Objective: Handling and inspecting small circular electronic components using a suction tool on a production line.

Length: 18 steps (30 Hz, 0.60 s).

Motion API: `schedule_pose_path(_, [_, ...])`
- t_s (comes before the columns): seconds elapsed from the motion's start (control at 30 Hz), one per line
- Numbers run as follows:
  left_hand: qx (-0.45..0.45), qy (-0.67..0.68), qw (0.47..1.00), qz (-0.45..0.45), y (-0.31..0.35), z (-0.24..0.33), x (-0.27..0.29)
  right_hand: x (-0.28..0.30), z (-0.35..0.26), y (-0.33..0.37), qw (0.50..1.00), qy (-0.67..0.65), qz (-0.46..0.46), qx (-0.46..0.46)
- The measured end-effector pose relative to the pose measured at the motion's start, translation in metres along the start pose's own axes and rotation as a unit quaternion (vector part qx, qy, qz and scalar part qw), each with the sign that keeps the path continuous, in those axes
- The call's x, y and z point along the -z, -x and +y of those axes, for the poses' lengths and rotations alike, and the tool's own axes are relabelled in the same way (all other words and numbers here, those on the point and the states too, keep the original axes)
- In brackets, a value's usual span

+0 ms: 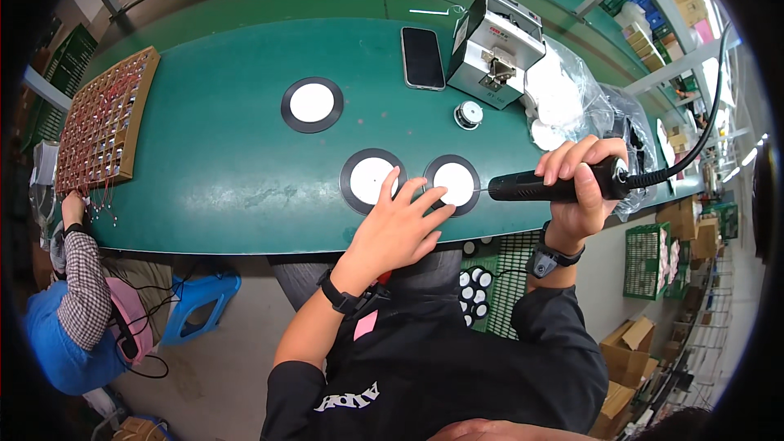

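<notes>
My right hand (584, 184) grips a black corded electric screwdriver (523, 187), held nearly level, its thin bit pointing left at a round disc (454, 182) with a black rim and white centre. My left hand (396, 224) is open, fingers spread. Its fingertips rest on that disc and over the edge of a similar disc (366, 180) to its left. A third black-rimmed disc (313, 104) lies farther back, apart from both hands. Beyond the right disc, a small round metal-and-white part (468, 115) sits on the green table (237, 171).
A boxy metal machine (494, 53) and a phone (423, 58) stand at the back. Clear plastic bags with white discs (559, 98) lie right. At left, a co-worker's hand (73, 207) touches a tray of wired parts (106, 122). Below the table, a green crate (502, 294) stands beside several discs.
</notes>
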State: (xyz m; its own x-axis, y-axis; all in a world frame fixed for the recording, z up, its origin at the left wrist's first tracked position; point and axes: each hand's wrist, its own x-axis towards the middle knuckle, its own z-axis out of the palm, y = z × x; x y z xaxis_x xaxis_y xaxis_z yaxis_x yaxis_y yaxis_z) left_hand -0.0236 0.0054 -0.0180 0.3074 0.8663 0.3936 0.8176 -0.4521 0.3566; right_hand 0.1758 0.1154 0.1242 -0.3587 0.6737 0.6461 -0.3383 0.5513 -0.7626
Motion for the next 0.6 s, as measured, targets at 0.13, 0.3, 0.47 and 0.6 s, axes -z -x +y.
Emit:
schedule_pose_path(0.13, [0.000,0.002,1.000,0.001,0.000,0.001,0.000,0.000,0.004,0.000,1.000,0.010,0.001,-0.004])
schedule_pose_path(0.3, [0.006,0.017,1.000,-0.001,0.000,0.000,0.001,-0.002,0.011,-0.004,1.000,0.005,-0.013,-0.010])
schedule_pose_path(0.47, [0.006,0.025,1.000,-0.003,-0.001,0.000,0.001,-0.003,0.015,-0.002,1.000,-0.001,-0.006,-0.013])
schedule_pose_path(0.6, [0.007,0.023,1.000,-0.004,0.000,-0.001,0.000,-0.006,0.017,-0.002,1.000,0.011,0.004,-0.010])
